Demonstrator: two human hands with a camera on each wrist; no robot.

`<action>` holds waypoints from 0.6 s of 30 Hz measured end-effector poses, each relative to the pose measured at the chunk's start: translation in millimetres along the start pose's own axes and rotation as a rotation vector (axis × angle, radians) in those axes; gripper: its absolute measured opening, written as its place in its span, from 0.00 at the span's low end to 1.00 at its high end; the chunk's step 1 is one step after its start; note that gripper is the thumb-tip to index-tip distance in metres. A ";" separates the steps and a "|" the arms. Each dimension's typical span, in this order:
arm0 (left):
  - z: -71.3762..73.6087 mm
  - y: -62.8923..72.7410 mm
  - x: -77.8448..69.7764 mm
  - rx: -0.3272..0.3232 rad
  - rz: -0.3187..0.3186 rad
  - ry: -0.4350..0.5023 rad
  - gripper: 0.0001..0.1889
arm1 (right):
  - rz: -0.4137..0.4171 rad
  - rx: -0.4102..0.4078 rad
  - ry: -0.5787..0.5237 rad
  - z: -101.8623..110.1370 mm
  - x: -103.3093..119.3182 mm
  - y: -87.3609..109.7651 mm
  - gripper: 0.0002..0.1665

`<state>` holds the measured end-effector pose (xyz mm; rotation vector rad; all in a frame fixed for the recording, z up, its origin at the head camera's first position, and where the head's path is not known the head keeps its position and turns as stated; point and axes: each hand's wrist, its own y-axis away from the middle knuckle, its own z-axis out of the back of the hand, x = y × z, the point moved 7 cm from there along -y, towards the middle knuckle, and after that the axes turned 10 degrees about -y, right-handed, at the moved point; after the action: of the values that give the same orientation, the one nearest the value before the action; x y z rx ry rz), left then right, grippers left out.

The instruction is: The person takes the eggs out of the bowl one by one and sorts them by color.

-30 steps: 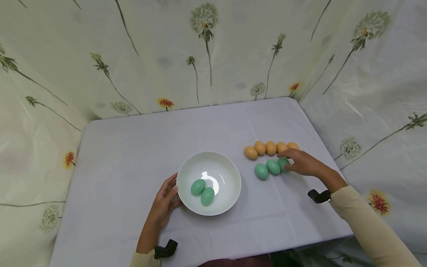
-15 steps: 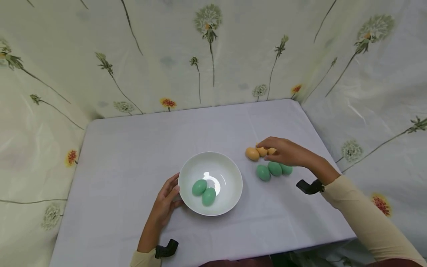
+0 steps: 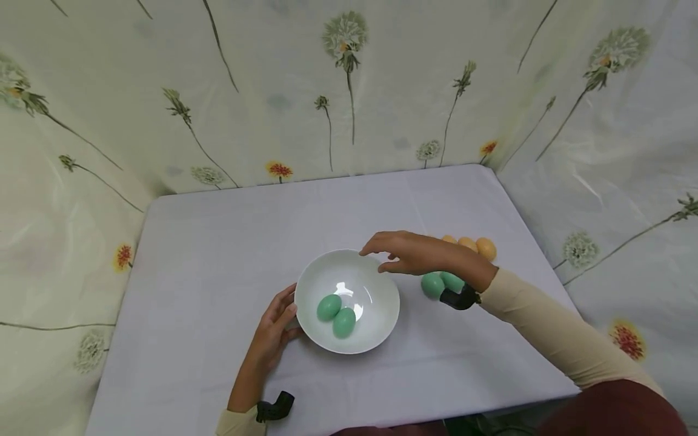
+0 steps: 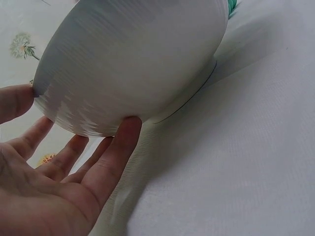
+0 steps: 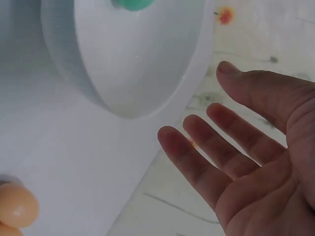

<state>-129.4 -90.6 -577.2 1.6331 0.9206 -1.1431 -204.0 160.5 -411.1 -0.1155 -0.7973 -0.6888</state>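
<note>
A white bowl (image 3: 376,330) stands on the table with two green eggs (image 3: 329,307) lying together inside. My left hand (image 3: 274,330) rests against the bowl's left side. In the left wrist view its spread fingers (image 4: 110,164) touch the outer wall, and none reaches over the rim. Over the bowl's far right rim hangs my right hand (image 3: 406,251), palm down in the head view. The right wrist view shows its fingers (image 5: 194,164) spread apart with nothing between them.
Right of the bowl lie more green eggs (image 3: 433,285), partly hidden by the right forearm. Behind them is a row of orange eggs (image 3: 486,249), also partly covered. A white cloth covers the table (image 3: 218,254), and flower-patterned curtains (image 3: 262,91) surround it.
My right hand has moved left from the eggs to the bowl's rim, uncovering the rightmost orange eggs. The left hand has stayed at the bowl. Still two green eggs lie in it.
</note>
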 end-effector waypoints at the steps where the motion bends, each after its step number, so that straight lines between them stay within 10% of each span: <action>1: 0.2 -0.3 -0.1 -0.001 0.000 0.002 0.26 | 0.015 0.019 0.001 -3.4 3.2 -5.7 0.24; 18: 0.9 -0.3 -0.2 -0.002 0.006 0.000 0.26 | 0.153 0.259 0.029 -59.5 26.5 -65.7 0.24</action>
<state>-129.9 -91.4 -577.2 1.6330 0.9162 -1.1382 -194.0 74.9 -444.9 0.0676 -0.8338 -0.4372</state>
